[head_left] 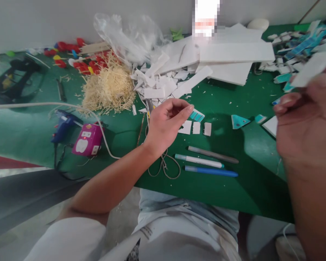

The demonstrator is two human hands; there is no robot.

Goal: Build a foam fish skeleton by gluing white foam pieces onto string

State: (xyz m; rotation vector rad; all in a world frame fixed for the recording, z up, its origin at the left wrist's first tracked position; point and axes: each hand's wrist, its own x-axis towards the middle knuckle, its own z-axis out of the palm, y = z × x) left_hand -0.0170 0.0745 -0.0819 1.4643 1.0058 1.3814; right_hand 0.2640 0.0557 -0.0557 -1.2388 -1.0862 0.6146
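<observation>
My left hand (165,125) is over the middle of the green table with thumb and fingertips pinched together. Whether anything is between them is hidden. Just beyond the fingertips is a small white piece with teal stripes (197,116); I cannot tell if they touch it. Below it lie small white foam pieces (196,128). At the right edge my right hand (301,105) is closed on a flat white foam board piece (312,69), raised above the table. A teal triangular piece (239,121) lies between the hands. Nearer me rest a grey pen (213,154), a white-and-teal marker (199,160) and a blue pen (211,171).
White foam scraps (163,85) and large foam boards (236,52) are heaped at the back. Wood shavings (111,85), a blue glue gun (63,123) and a pink power adapter (87,140) stand left. A white cable (104,134) loops past them. Teal scraps (309,43) pile up back right.
</observation>
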